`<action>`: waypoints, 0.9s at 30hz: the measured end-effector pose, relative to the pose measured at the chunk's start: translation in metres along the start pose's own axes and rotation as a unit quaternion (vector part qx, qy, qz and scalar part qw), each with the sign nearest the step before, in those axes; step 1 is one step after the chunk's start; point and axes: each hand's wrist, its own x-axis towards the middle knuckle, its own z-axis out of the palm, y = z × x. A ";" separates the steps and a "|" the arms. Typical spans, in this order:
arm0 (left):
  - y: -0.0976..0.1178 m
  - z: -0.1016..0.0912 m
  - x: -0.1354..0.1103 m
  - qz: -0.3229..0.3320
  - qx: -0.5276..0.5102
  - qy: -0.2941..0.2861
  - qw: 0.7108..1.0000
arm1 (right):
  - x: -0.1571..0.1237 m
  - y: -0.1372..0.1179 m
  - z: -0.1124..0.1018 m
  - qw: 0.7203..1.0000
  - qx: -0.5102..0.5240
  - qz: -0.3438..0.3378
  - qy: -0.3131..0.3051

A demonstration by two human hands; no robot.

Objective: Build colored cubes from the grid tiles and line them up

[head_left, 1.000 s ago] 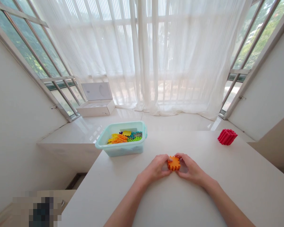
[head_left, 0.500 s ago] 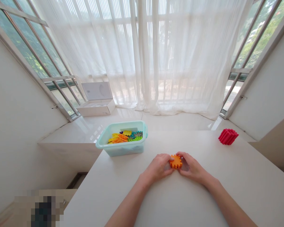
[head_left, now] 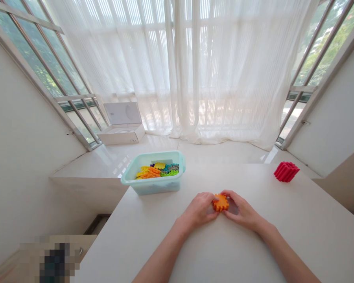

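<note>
Left hand (head_left: 200, 210) and right hand (head_left: 244, 211) shared a grip on an orange notched block (head_left: 222, 202), apparently steadying opposite sides; a turquoise tub (head_left: 159, 187) sat at its ten o'clock.

The orange block (head_left: 221, 202) looks matt plastic, the tub (head_left: 159, 187) smooth plastic, the curtain (head_left: 224, 70) thin cloth.

Open white tabletop (head_left: 286, 214) beyond and beside the right hand (head_left: 244, 209), path ahead-left of the left hand (head_left: 198, 210) barred by the pale teal tub (head_left: 161, 187), red ridged block (head_left: 286, 172) standing at far right, wide gap between these 2 obstacles
</note>
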 end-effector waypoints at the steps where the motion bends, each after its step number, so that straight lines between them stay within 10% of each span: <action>1: 0.000 0.000 0.000 0.001 0.000 -0.001 1.000 | 0.000 -0.001 -0.001 1.000 0.001 0.001 0.000; 27: 0.003 -0.010 -0.003 0.012 -0.026 0.018 0.999 | 0.001 -0.001 -0.007 0.997 0.073 0.025 0.002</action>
